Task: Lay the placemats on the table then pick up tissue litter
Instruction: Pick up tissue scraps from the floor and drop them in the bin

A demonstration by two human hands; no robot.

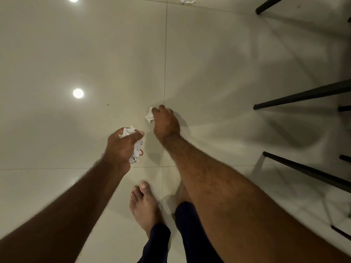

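Note:
I look straight down at a glossy cream tiled floor (95,44). My left hand (121,147) is closed around a bunch of crumpled white tissue scraps (135,149) that stick out above and below the fist. My right hand (166,123) reaches down to the floor, its fingers pinched on one small white tissue piece (149,115). Another crumpled tissue piece (187,0) lies on the floor at the far top edge. No placemats or tabletop are in view.
Black chair or table legs (303,95) stretch in from the right side, with more black legs (307,170) nearer and one black leg (269,4) at the top right. My bare foot (143,205) and dark trouser legs stand below the hands. Ceiling lights reflect in the tiles.

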